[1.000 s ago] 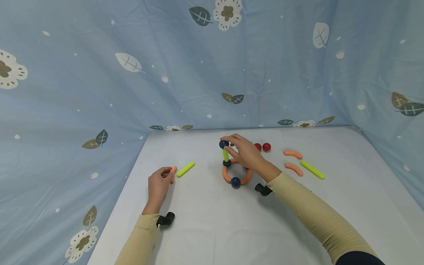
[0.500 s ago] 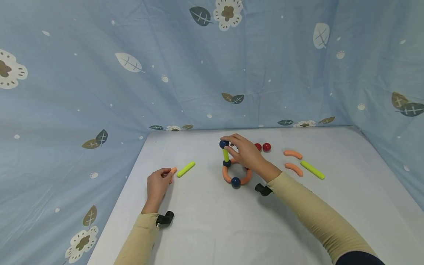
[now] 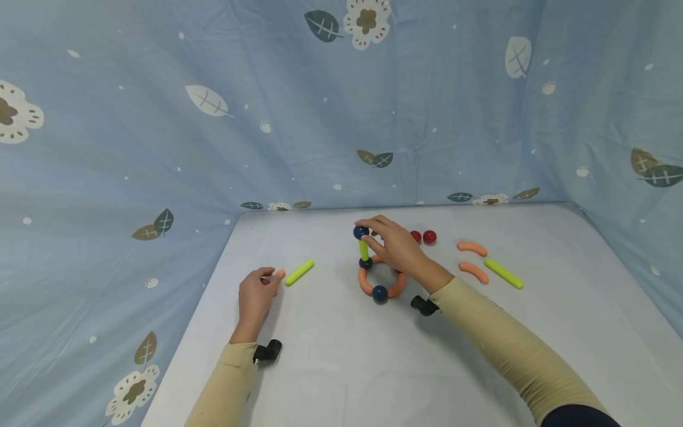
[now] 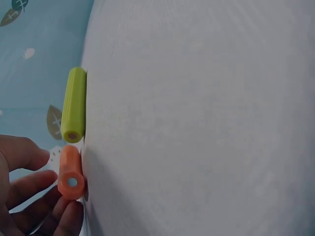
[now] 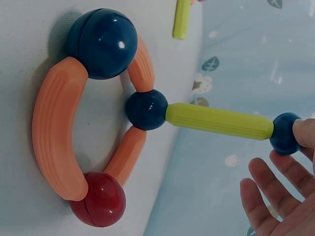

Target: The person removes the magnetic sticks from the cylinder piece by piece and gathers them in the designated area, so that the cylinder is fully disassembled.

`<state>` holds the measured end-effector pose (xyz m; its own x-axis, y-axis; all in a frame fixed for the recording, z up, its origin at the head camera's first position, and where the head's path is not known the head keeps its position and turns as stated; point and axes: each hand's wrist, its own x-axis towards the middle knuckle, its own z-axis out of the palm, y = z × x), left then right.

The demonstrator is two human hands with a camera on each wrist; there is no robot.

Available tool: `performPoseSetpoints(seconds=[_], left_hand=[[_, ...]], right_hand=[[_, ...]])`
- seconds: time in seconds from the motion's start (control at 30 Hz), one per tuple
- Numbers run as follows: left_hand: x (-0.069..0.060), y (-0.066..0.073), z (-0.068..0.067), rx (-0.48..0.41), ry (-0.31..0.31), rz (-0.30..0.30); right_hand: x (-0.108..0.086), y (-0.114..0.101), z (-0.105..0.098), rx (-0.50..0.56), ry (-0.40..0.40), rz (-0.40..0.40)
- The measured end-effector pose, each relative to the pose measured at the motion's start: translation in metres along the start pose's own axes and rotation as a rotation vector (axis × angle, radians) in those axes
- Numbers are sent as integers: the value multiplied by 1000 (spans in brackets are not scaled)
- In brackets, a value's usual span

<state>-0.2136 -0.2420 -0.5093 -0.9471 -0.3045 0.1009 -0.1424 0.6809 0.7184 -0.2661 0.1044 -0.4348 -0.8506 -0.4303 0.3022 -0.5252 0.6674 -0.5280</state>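
Observation:
My right hand (image 3: 402,249) pinches a blue ball (image 3: 361,232) between thumb and fingers, atop an upright green stick (image 5: 219,120). The stick's foot meets another blue ball (image 5: 146,109) in a ring of curved orange pieces (image 5: 59,130), a larger-looking blue ball (image 5: 102,44) and a red ball (image 5: 98,199). The head view shows part of that ring behind the right hand. At the left, the relaxed fingers of my left hand (image 3: 255,299) lie around an orange piece (image 4: 70,169) on the table; a gap shows beside the thumb. A green stick (image 3: 300,273) lies just beyond.
Two loose red balls (image 3: 429,237) sit behind the right hand. Farther right lie two curved orange pieces (image 3: 472,273) and a green stick (image 3: 503,273). The white table (image 3: 341,362) ends at a patterned blue cloth (image 3: 320,118) behind and at the left.
My left hand and the orange piece at its fingers have shifted very slightly. The right hand holds still on the upper blue ball.

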Motion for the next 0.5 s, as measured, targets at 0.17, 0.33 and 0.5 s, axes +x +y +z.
performPoseSetpoints(seconds=[0.17,0.33,0.5], left_hand=[[-1,4,3,18,40,46],[-2,8,7,35,65,89],[-3,14,8,42,77,123]], right_hand=[[-1,0,0,16,0,4],[-1,1,0,20,1,5],[-1,1,0,10,2,6]])
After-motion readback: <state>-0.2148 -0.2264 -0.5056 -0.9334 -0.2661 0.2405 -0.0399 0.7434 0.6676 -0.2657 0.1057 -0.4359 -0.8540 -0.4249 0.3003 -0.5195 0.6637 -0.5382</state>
